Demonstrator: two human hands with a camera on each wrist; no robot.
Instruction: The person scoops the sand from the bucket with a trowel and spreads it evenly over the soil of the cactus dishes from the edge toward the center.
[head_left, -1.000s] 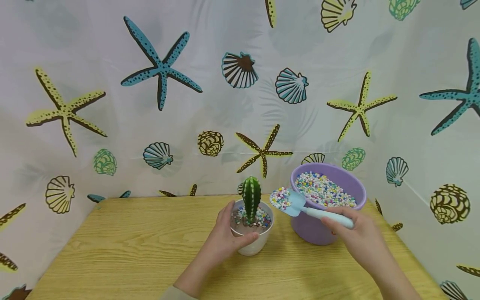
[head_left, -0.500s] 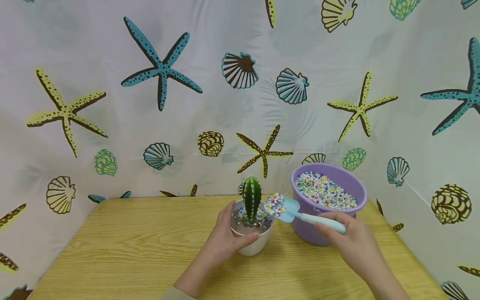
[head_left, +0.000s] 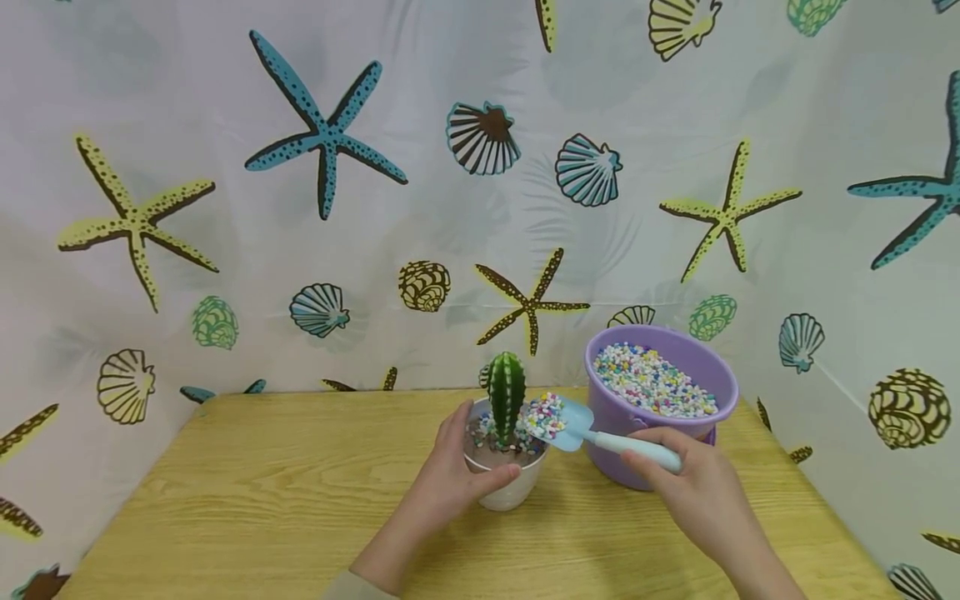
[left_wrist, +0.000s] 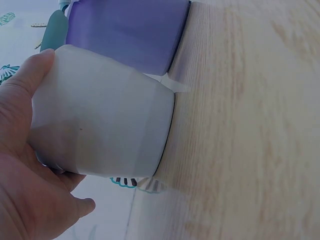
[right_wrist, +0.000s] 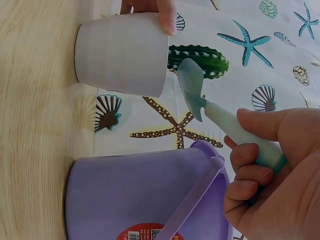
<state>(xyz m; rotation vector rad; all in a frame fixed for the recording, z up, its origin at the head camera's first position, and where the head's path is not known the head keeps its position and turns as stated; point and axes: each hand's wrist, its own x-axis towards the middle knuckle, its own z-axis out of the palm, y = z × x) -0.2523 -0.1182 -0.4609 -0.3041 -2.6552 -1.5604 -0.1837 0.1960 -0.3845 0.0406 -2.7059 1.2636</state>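
Note:
A white flowerpot [head_left: 507, 493] stands on the wooden table with a green cactus [head_left: 506, 398] upright in it. Grey soil and some coloured pebbles lie around the cactus. My left hand [head_left: 455, 477] grips the pot's rim from the left, thumb at the front. In my right hand [head_left: 696, 483] is the handle of a light blue hand trowel [head_left: 576, 423]. Its blade carries a heap of multicoloured pebbles [head_left: 546, 416] and its tip reaches over the pot's right rim, close beside the cactus. The right wrist view shows my fingers curled round the trowel handle [right_wrist: 230, 125].
Right of the pot stands a purple bucket [head_left: 611, 462], filled with the same coloured pebbles [head_left: 660, 383]. Its handle [right_wrist: 187, 205] hangs down the side. Behind the wooden table [head_left: 285, 492] hangs a white curtain [head_left: 360, 250] printed with starfish and shells.
The trowel with its pebbles has moved left and slightly down, from in front of the bucket to over the pot's rim. My left hand has stayed on the pot.

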